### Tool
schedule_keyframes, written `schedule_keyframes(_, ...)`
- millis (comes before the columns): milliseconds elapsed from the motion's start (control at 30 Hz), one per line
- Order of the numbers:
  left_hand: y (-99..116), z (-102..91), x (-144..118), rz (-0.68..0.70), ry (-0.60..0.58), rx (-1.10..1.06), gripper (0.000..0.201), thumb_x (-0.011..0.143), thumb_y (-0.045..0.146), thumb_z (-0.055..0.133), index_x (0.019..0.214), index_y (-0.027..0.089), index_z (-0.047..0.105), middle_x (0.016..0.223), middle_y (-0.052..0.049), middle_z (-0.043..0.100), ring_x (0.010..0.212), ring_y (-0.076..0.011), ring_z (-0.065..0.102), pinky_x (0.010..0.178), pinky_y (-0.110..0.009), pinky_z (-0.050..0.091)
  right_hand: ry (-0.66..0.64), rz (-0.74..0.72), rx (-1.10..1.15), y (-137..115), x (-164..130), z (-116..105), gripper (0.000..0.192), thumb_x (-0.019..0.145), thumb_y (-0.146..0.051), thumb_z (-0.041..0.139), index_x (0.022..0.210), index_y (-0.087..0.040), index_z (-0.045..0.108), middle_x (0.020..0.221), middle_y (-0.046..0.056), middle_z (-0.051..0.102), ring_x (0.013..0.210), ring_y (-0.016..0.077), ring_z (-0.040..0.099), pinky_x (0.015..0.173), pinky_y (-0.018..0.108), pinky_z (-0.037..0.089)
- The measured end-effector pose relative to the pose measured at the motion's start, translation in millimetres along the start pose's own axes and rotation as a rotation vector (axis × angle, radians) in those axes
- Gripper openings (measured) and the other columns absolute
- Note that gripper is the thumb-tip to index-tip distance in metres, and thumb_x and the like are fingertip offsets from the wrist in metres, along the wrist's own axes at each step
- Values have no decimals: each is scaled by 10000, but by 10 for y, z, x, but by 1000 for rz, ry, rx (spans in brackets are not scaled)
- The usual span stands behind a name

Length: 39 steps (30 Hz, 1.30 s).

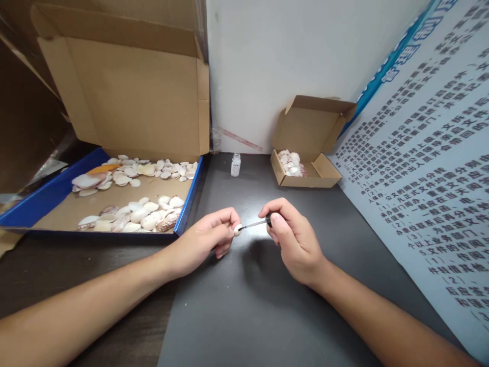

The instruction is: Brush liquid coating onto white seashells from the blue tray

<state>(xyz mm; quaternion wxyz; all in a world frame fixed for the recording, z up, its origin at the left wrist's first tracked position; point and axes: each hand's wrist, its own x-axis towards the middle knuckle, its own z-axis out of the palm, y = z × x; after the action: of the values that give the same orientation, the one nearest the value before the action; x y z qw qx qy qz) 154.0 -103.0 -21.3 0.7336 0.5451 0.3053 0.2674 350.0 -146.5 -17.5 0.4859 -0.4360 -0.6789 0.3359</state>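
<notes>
My left hand [208,238] pinches a small white shell [237,230] between its fingertips, just above the dark grey table [248,306]. My right hand [292,239] grips the black cap of a thin brush [255,224], and the brush tip touches the shell. A small clear bottle [236,164] stands open farther back, between the two boxes.
A large open cardboard box [114,97] with a blue rim lies at the left, holding several shells [133,209]. A small open cardboard box [305,168] with several shells sits at the back right. A printed board with text [428,178] leans along the right. A white wall panel is behind.
</notes>
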Motion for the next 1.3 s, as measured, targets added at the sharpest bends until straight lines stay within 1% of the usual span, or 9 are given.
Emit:
schedule_keyframes(167, -1, -2, 5, 2, 11, 12, 115, 840, 259, 544, 774, 196, 473, 567, 78, 370, 502, -83, 327, 499, -228, 311, 35, 7, 39, -6, -9, -9, 171, 1025, -271, 388, 974, -224, 544, 633, -55, 374, 543, 128, 364, 533, 272, 298)
schedule_keyframes(267, -7, -9, 6, 1, 6, 10, 93, 831, 248, 543, 785, 198, 479, 571, 75, 386, 505, -84, 335, 502, -231, 312, 17, 7, 85, -5, -15, -5, 199, 1034, -280, 360, 983, -230, 546, 642, -51, 385, 554, 131, 375, 539, 274, 303)
schedule_keyframes(433, -1, -4, 3, -4, 10, 21, 125, 844, 270, 554, 775, 200, 477, 574, 78, 374, 505, -84, 333, 504, -231, 309, 7, 17, 32, -8, 4, -3, 129, 1010, -249, 429, 985, -225, 553, 660, -54, 402, 547, 117, 369, 535, 264, 305)
schedule_keyframes(600, -1, -1, 3, 3, 9, 16, 97, 828, 255, 540, 779, 201, 477, 561, 80, 378, 500, -85, 328, 502, -233, 304, 23, 2, 79, -19, -23, -7, 203, 1034, -276, 363, 978, -226, 551, 654, -46, 399, 567, 132, 385, 546, 275, 311)
schedule_keyframes(733, 1, -3, 3, -8, 3, 20, 102, 840, 252, 542, 785, 200, 475, 566, 78, 386, 505, -85, 334, 506, -233, 310, -16, 2, 53, -23, -20, 1, 156, 1021, -250, 398, 991, -224, 548, 656, -52, 404, 553, 121, 379, 537, 266, 308)
schedule_keyframes(833, 9, 3, 1, -8, 11, 21, 128, 847, 262, 552, 771, 200, 470, 567, 78, 376, 504, -85, 332, 502, -232, 306, 9, 12, 28, -23, -3, -2, 137, 1015, -245, 415, 978, -224, 545, 650, -56, 392, 548, 117, 372, 530, 263, 300)
schedule_keyframes(1033, 10, 11, -2, 1, 14, 24, 104, 832, 254, 545, 769, 201, 482, 557, 76, 378, 501, -90, 329, 496, -233, 302, 15, 22, 36, -21, -20, -17, 243, 1033, -313, 340, 963, -216, 551, 637, -40, 390, 549, 140, 391, 530, 281, 308)
schedule_keyframes(1167, 5, 6, 2, 0, 5, 13, 90, 834, 230, 535, 773, 200, 476, 560, 78, 383, 502, -84, 331, 502, -229, 308, -21, 16, 9, -27, -12, -13, 184, 1014, -287, 385, 968, -215, 547, 640, -45, 399, 544, 132, 388, 535, 273, 317)
schedule_keyframes(1300, 6, 1, 4, 3, -3, 23, 122, 865, 258, 542, 780, 197, 480, 567, 81, 375, 504, -76, 335, 504, -223, 312, -8, 21, 13, -29, -4, -19, 138, 1003, -265, 418, 950, -218, 536, 643, -54, 386, 539, 120, 368, 531, 265, 303)
